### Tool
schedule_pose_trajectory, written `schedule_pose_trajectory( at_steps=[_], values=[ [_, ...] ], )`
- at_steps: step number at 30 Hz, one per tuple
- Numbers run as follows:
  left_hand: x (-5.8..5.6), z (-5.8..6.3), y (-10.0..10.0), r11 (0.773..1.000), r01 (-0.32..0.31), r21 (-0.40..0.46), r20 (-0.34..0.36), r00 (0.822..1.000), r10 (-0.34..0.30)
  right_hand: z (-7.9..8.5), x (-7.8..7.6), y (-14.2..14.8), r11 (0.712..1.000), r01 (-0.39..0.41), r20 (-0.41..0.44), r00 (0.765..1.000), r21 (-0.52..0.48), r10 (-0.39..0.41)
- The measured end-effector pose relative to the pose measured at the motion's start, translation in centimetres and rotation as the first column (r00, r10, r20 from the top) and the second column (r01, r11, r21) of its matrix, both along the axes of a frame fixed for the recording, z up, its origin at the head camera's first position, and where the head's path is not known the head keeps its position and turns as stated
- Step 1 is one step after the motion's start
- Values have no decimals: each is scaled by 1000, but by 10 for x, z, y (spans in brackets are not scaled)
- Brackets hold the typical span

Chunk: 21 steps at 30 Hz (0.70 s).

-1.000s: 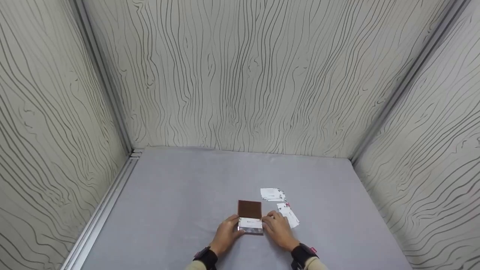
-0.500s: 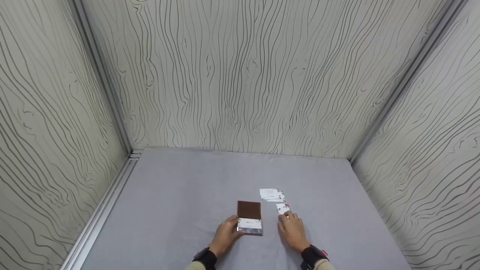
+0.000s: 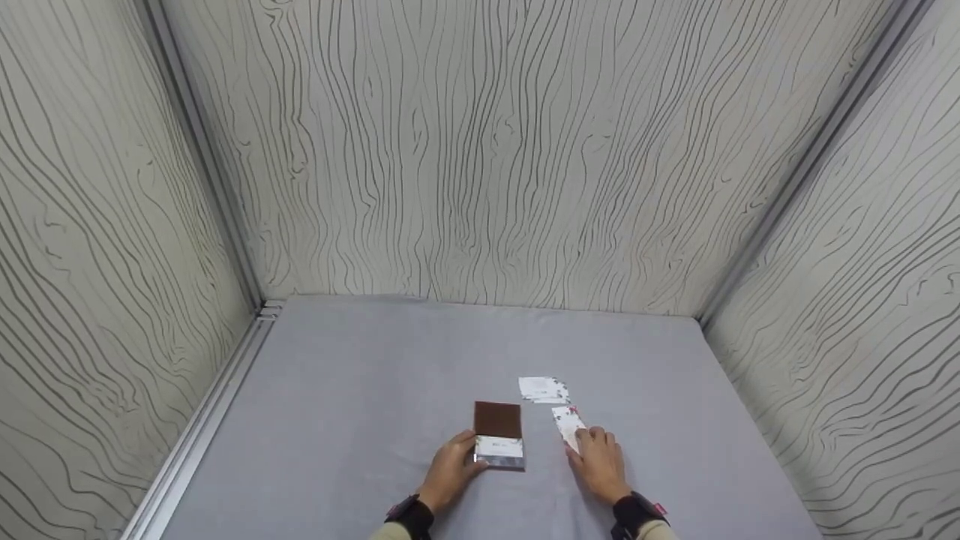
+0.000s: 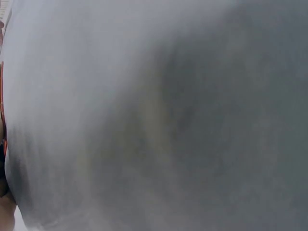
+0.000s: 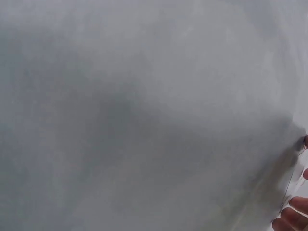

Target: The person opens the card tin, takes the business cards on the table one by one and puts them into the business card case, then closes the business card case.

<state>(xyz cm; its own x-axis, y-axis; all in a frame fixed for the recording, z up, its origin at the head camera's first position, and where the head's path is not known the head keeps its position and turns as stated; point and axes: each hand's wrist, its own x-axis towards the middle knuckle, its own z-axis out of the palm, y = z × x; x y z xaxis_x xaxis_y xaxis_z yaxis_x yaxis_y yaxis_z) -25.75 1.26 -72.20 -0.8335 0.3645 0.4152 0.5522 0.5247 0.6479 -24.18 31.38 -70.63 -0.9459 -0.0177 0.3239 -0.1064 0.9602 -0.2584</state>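
Observation:
A brown card case (image 3: 497,418) lies opened on the grey cloth, a white printed card (image 3: 499,447) in its near half. My left hand (image 3: 447,471) grips the case's left side, thumb at the near corner. In the left wrist view only its thin reddish edge (image 4: 2,103) shows. To the right, my right hand (image 3: 600,466) holds the near part of a slanted white card (image 3: 567,421) with a floral pattern, thumb along its left edge. The right wrist view catches fingertips (image 5: 294,219) at the edge of that card, most of it out of frame.
Several white cards (image 3: 541,388) lie overlapped beyond the case, just above the slanted card. Grey cloth (image 3: 375,375) covers the table. Panels with a wood-grain pattern (image 3: 480,165) enclose it at the back and both sides, and a metal rail (image 3: 202,442) runs along the left edge.
My right hand has left the case's right side and moved right onto the slanted card, then slid nearer and further right along it. My left hand stays on the case.

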Motion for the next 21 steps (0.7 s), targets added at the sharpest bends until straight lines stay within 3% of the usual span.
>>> schedule_pose_trajectory(
  at_steps=[5, 12, 21],
  values=[
    [0, 0, 0, 1000, 8, 14, -17, 1000, -8, 3, 0, 6, 999, 5, -16, 1000, -48, -6],
    [-1, 1, 1, 1000, 11, 21, -10, 1000, -11, 9, -2, 7, 995, 35, 58, 998, -98, -29],
    [-1, 2, 0, 1000, -2, -27, -7, 1000, 2, 6, -6, 5, 990, -64, -83, 995, -126, 54]
  ],
)
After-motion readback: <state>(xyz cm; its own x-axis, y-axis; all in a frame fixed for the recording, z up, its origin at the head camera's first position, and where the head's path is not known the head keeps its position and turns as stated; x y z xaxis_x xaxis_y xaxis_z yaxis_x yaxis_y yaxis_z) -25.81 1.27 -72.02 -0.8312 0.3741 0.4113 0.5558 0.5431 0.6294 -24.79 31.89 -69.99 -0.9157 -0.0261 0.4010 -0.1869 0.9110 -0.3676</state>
